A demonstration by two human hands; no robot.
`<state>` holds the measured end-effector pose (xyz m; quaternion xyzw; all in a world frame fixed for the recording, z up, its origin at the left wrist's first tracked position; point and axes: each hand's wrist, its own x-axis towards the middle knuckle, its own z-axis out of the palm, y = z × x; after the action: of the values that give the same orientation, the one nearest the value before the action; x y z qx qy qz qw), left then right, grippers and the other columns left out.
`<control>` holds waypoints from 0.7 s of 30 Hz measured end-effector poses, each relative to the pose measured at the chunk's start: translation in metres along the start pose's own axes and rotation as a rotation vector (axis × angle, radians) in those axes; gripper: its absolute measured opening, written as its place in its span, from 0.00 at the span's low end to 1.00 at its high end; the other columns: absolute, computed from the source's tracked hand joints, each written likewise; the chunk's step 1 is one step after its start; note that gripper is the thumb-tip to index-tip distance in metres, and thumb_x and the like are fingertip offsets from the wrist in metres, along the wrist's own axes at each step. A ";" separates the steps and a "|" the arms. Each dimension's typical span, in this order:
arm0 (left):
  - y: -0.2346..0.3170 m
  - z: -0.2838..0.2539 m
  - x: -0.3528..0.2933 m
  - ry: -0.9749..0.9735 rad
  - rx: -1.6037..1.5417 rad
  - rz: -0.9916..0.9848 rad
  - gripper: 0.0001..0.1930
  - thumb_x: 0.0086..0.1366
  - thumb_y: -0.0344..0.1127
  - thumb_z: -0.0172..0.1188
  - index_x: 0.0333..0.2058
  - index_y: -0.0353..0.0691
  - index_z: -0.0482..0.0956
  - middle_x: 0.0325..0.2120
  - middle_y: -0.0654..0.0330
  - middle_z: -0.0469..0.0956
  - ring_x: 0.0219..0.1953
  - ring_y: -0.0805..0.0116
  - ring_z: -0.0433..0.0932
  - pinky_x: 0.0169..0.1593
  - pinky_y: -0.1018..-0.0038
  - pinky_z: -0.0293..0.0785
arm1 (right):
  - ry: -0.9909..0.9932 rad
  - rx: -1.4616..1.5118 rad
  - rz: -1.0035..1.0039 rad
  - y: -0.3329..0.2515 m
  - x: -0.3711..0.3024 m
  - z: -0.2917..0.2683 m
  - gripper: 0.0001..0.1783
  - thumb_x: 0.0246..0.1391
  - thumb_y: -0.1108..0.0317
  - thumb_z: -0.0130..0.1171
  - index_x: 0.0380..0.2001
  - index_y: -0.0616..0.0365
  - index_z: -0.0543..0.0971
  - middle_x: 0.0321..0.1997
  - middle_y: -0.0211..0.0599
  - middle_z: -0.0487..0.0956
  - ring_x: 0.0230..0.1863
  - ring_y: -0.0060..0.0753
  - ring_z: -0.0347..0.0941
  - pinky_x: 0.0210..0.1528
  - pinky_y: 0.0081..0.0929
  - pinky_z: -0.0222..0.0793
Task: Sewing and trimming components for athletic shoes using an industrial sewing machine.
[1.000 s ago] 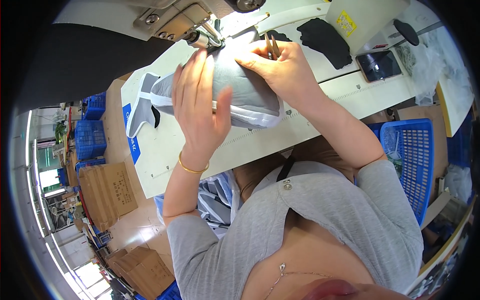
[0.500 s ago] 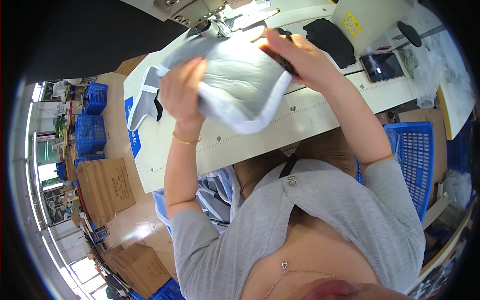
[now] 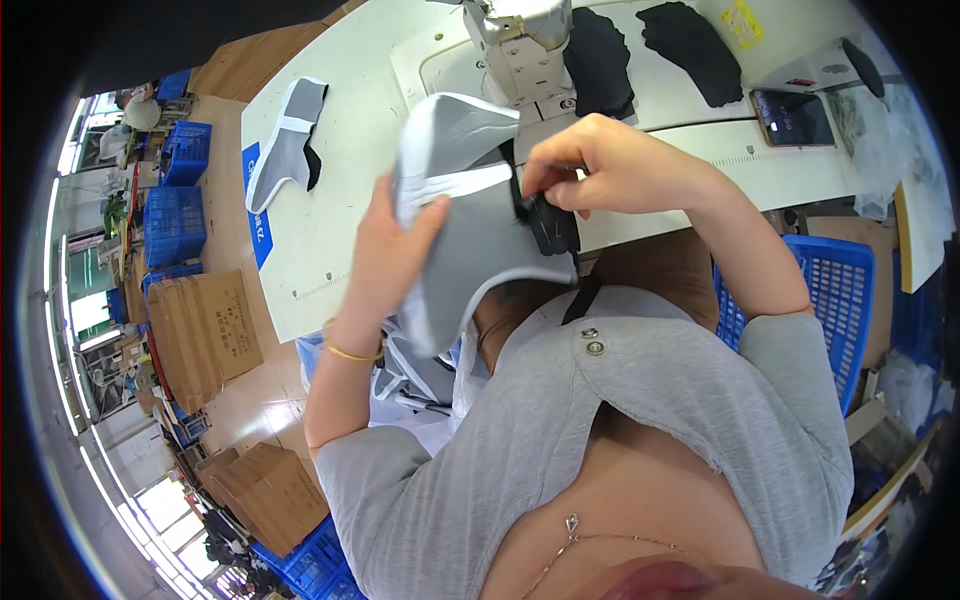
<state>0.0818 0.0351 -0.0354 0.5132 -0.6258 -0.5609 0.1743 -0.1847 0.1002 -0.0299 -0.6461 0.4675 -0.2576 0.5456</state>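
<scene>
My left hand [image 3: 392,250] grips a grey fabric piece [image 3: 470,225] with white edging, thumb on top and fingers behind. The piece is held up off the near table edge, its lower end over my lap. A black panel [image 3: 553,225] shows along its right side. There my right hand [image 3: 590,170] has its fingers curled and pinched at the black edge; its fingertips are partly hidden. Flat on the table to the left lies a similar grey piece [image 3: 283,150] with white edging and a black part.
A sewing machine [image 3: 520,50] stands at the back of the white table [image 3: 345,215]. Black fabric pieces [image 3: 690,50] lie right of it, near a phone [image 3: 792,118]. Blue baskets [image 3: 840,300] and cardboard boxes [image 3: 205,335] stand around. More grey pieces [image 3: 415,370] fill a bag below.
Both hands have brought the fabric piece away from the machine, nearer to me. It has been turned, and its grey outer side and black panel now show.
</scene>
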 end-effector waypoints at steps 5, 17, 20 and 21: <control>0.019 0.054 0.005 -0.151 0.614 1.058 0.18 0.63 0.37 0.60 0.47 0.31 0.78 0.43 0.55 0.79 0.52 0.55 0.73 0.66 0.56 0.51 | 0.039 -0.171 -0.293 0.017 -0.008 0.002 0.11 0.49 0.75 0.56 0.36 0.64 0.81 0.26 0.34 0.79 0.28 0.28 0.75 0.36 0.28 0.72; -0.004 0.060 0.020 -0.292 -0.276 0.200 0.10 0.65 0.33 0.63 0.41 0.34 0.84 0.29 0.71 0.80 0.31 0.84 0.71 0.35 0.83 0.68 | 0.354 0.798 0.210 0.035 -0.026 0.012 0.12 0.57 0.59 0.62 0.32 0.58 0.81 0.28 0.28 0.76 0.20 0.11 0.65 0.15 0.12 0.45; -0.005 0.064 0.021 -0.255 -0.156 0.192 0.08 0.63 0.31 0.64 0.39 0.34 0.85 0.29 0.69 0.81 0.31 0.84 0.72 0.35 0.83 0.69 | 0.310 0.589 0.204 0.041 -0.025 0.016 0.12 0.55 0.60 0.64 0.28 0.58 0.81 0.24 0.24 0.74 0.20 0.10 0.62 0.18 0.14 0.48; -0.003 0.066 0.021 -0.256 -0.156 0.192 0.08 0.63 0.31 0.64 0.39 0.34 0.85 0.29 0.69 0.81 0.31 0.84 0.72 0.35 0.83 0.69 | 0.356 0.496 0.132 0.044 -0.020 0.020 0.11 0.54 0.62 0.65 0.26 0.58 0.81 0.22 0.23 0.74 0.20 0.10 0.62 0.20 0.15 0.51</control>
<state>0.0218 0.0529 -0.0655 0.3604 -0.6435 -0.6494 0.1852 -0.1902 0.1286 -0.0737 -0.4065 0.5194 -0.4369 0.6117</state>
